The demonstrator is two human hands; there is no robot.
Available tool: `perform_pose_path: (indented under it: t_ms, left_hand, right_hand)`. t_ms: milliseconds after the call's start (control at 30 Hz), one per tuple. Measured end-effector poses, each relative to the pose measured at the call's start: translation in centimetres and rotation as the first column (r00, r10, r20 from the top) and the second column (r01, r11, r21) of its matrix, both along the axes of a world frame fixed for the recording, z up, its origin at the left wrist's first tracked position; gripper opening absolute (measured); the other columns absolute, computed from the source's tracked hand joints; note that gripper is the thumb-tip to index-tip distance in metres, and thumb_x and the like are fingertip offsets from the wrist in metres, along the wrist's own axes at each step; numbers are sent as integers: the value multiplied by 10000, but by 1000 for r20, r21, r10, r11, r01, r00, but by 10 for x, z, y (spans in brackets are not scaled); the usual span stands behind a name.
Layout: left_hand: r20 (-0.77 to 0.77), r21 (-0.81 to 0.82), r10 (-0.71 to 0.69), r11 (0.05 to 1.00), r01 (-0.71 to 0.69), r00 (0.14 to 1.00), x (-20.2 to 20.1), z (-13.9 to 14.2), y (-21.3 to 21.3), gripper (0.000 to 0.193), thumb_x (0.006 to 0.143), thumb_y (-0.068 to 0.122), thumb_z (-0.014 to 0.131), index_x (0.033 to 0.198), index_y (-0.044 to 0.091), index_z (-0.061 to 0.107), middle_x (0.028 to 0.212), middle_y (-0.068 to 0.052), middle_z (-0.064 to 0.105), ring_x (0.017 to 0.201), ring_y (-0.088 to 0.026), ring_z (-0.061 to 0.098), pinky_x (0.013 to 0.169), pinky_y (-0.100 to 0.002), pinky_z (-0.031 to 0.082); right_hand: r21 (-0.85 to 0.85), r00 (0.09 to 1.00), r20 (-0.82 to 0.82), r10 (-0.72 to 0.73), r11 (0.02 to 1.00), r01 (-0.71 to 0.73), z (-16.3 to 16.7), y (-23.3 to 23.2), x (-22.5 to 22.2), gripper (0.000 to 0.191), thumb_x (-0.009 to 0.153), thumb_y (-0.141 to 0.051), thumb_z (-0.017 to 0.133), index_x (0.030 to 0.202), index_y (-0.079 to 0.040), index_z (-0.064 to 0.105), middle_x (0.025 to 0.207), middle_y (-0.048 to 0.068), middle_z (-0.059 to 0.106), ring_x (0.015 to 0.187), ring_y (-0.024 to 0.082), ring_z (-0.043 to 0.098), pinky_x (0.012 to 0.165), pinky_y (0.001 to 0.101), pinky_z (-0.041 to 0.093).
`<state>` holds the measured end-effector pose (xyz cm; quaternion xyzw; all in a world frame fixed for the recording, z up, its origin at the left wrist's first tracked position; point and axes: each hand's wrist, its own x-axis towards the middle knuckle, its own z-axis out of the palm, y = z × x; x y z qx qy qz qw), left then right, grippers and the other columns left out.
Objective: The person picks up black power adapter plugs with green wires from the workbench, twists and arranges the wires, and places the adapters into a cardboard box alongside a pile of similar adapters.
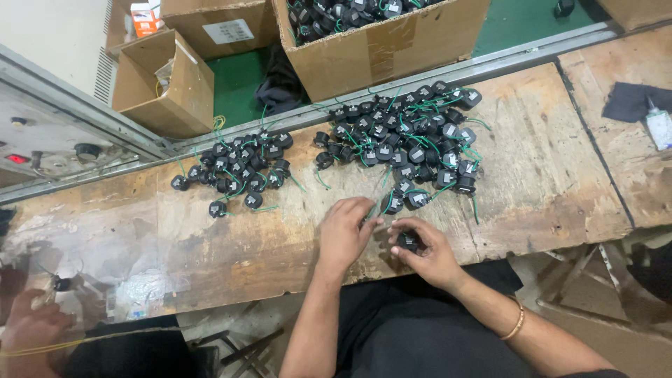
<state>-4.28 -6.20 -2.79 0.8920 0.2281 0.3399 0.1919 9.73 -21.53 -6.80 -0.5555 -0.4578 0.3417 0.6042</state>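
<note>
My right hand [428,252] is curled around a small black round part [408,241] near the front edge of the worn wooden bench [546,175]. My left hand [344,231] rests beside it, its fingertips pinching a thin green wire [378,210] that runs from the part toward the pile. A large heap of black round parts with green wires [406,140] lies just beyond both hands. A smaller heap of the same parts [241,171] lies to the left.
Cardboard boxes stand beyond the bench; one [378,35] is full of the same black parts, another [164,80] is open. A metal rail [434,77] runs along the back edge. Another person's hand [31,325] works at the lower left. A dark cloth and small bottle [647,112] lie at right.
</note>
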Motion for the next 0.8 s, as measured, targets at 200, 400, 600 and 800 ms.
perform_pose_path:
  t_ms: [200,400,600,800]
  left_hand:
    - [23,-200,-44,979,48,999,-13,3,-9,117,767,111,817,879,105,785,918,-40,763,902,-257,720,792,-368,562]
    - [307,-412,-161,866,284,938,-9,3,-21,215,780,74,825,988,116,794,976,-50,767,911,-231,729,797,-332,592]
    - [222,-185,-145,965,187,964,3,-1,-33,273,742,79,836,1012,98,801,910,-52,730,844,-234,668,734,-344,550]
    - [387,-242,-233,908,342,892,8,-8,-40,201,823,46,786,1019,81,761,1006,-51,727,945,-240,706,854,-370,559]
  right_hand:
    - [14,967,-250,53,999,-51,6,4,0,522,863,28,736,1351,-11,557,1145,79,660,1044,139,655,906,317,568]
    - [66,983,-168,69,996,-59,13,7,0,621,830,31,766,1395,-1,509,1215,63,612,1135,125,595,972,289,504]
    - [-199,992,83,98,977,-80,4,3,0,351,803,-46,825,1122,-10,684,994,6,652,739,98,559,614,278,471]
    - [-84,959,-245,142,982,-167,3,4,5,373,853,-29,779,1199,0,644,991,2,655,874,62,592,745,246,508]
